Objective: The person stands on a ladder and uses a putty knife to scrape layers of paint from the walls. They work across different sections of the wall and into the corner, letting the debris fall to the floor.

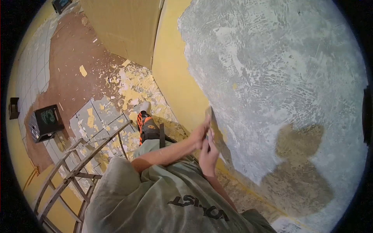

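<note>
Both hands are closed close together on a narrow scraper (pixel 210 112), whose tip meets the wall where yellow paint (pixel 182 81) borders bare grey plaster (pixel 256 77). My left hand (pixel 200 133) is the upper one, nearer the tip, and slightly blurred. Below it, my right hand (pixel 209 154) wraps round the lower end of the handle. Much of the handle is hidden by the fingers. A dark shadow lies on the wall just right of the hands.
Yellow paint flakes (pixel 134 87) litter the floor around my shoe (pixel 147 126). A metal frame with bars (pixel 74 174) stands at my left. Beyond it is a black crate (pixel 47 122). A tan panel (pixel 124 31) rises at the top, against the yellow wall.
</note>
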The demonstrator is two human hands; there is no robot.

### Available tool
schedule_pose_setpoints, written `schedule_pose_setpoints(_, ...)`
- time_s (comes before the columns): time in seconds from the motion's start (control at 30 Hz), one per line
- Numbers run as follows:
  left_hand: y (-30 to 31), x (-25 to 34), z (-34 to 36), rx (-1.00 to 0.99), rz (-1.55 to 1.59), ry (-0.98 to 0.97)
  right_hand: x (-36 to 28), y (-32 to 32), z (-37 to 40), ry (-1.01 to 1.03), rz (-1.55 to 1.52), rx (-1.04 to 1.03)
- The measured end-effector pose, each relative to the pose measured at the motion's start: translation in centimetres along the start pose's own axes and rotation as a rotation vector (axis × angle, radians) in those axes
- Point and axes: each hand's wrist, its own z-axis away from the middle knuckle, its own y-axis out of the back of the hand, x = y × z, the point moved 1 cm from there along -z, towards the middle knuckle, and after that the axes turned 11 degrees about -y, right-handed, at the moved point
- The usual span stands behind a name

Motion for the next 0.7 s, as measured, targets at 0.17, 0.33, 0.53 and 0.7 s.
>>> schedule_pose_setpoints(0.17, 0.5, 0.2, 0.5, 0.06, 0.003, 0.015, 0.4, -0.6, 0.3, 0.007, -0.018, 0.007)
schedule_pose_setpoints(0.33, 0.6, 3.3, -3.6, -0.087, 0.181, -0.15, -1.4, -2.3, -4.6, 0.054, -0.058, -0.078)
schedule_pose_setpoints(0.53, -0.7, 1.9, 0.8, 0.055, -0.01, 0.004, -0.7, -1.4, -0.6, 0.02, -0.01, -0.006)
schedule_pose_setpoints(0.7, 1.4, 4.5, -1.7, 0.013, 0.055, -0.043, -1.3, -3.9, -2.7, 0.033, -0.052, -0.039)
